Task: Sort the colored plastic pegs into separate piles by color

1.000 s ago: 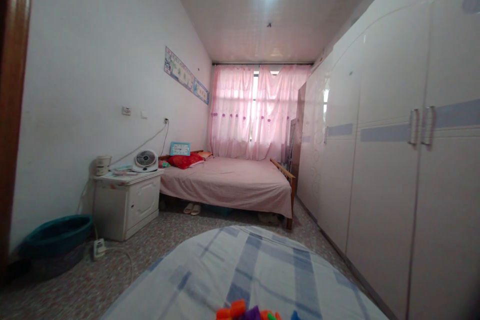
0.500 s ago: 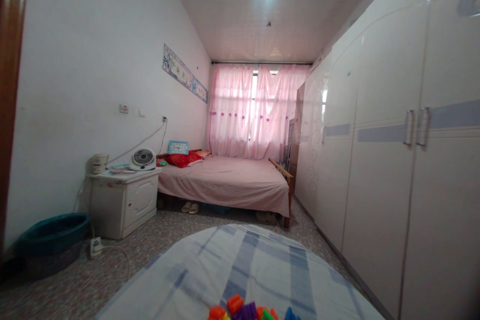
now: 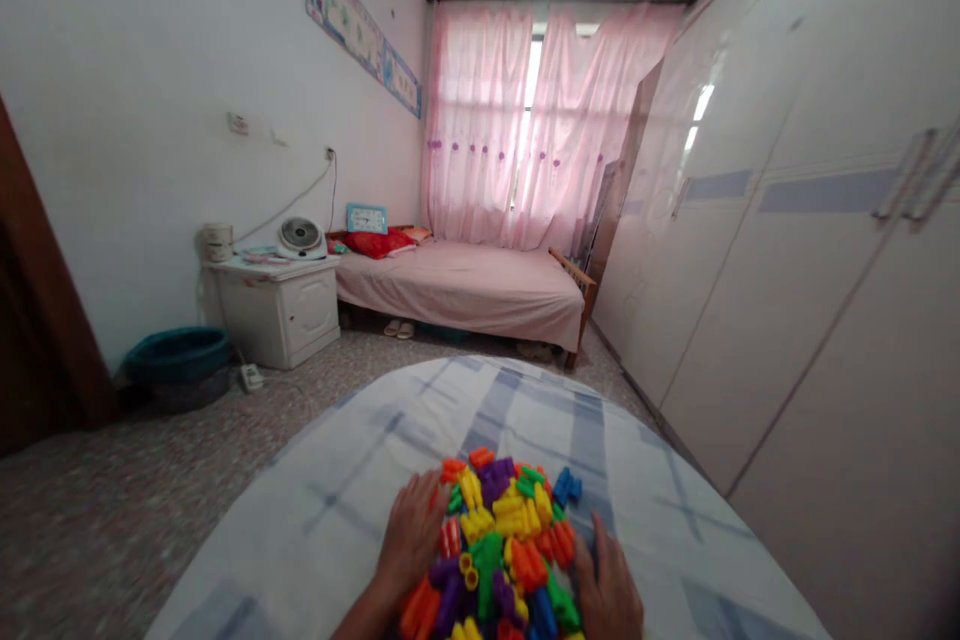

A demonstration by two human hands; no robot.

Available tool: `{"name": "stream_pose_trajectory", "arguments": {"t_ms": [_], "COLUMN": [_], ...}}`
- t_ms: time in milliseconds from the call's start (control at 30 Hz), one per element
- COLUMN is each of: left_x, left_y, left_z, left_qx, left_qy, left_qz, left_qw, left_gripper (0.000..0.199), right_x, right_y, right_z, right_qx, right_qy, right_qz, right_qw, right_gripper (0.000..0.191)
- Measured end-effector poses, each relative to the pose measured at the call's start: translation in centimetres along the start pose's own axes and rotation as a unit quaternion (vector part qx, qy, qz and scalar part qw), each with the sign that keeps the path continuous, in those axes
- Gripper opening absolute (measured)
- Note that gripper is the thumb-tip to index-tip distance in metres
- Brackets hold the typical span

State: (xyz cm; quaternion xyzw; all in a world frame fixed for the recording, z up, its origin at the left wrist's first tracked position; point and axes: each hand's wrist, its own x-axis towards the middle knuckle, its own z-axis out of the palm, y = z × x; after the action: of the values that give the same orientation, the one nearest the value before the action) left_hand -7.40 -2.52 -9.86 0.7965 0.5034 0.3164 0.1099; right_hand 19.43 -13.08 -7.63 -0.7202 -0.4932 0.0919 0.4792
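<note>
A heap of plastic building pieces (image 3: 517, 517) in yellow, orange, purple, green, red and blue lies on the cloth-covered table (image 3: 337, 490). My left hand (image 3: 417, 522) rests along the heap's left side, palm down, fingers stretched forward beside the pieces. On the right edge of the heap is my right hand (image 3: 607, 575), with its fingers apart and the thumb side toward the pieces. Neither hand grips a piece. A blue piece (image 3: 567, 486) sits at the heap's far right edge.
Beyond the table stands a bed (image 3: 465, 285) with a pink sheet. A white cabinet (image 3: 281, 315) carries a small fan (image 3: 301, 236), and a teal basin (image 3: 178, 352) is on the floor at left. White wardrobes (image 3: 825, 320) line the right side.
The view has tilted down, bringing more of the table and the whole width of the heap into sight. Both my hands now show, one at each side of the heap.
</note>
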Motion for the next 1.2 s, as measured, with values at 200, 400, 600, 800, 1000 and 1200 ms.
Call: {"name": "stream_pose_trajectory", "arguments": {"t_ms": [200, 400, 600, 800, 1000, 1200], "left_x": [0.7, 0.3, 0.1, 3.5, 7.1, 8.8], "left_y": [5.5, 8.7, 11.9, 6.6, 1.0, 3.3], "left_z": [-2.2, -3.9, -8.2, -7.0, -2.1, 1.2], "left_qx": [-0.182, -0.365, -0.412, -0.265, 0.006, -0.055], "left_qy": [-0.097, -0.103, -0.167, -0.018, -0.061, -0.158], "left_qz": [-0.01, 0.007, 0.071, 0.009, 0.025, 0.106], "left_qw": [0.979, 0.925, 0.893, 0.964, 0.998, 0.98], "left_gripper": [0.04, 0.038, 0.036, 0.041, 0.032, 0.039], "right_x": [0.6, 0.7, -0.1, 3.9, 8.9, 9.8], "right_y": [-1.3, -5.8, -9.4, -4.4, 3.1, -0.4], "right_z": [1.4, 0.2, -2.9, -3.0, 0.3, 3.4], "right_qx": [0.104, 0.222, 0.222, 0.069, -0.187, -0.129], "right_qy": [-0.089, -0.169, -0.262, -0.1, -0.088, -0.207], "right_qz": [0.017, 0.008, -0.032, -0.039, -0.097, -0.128], "right_qw": [0.991, 0.96, 0.939, 0.992, 0.974, 0.961], "right_gripper": [0.059, 0.057, 0.044, 0.053, 0.04, 0.045]}}
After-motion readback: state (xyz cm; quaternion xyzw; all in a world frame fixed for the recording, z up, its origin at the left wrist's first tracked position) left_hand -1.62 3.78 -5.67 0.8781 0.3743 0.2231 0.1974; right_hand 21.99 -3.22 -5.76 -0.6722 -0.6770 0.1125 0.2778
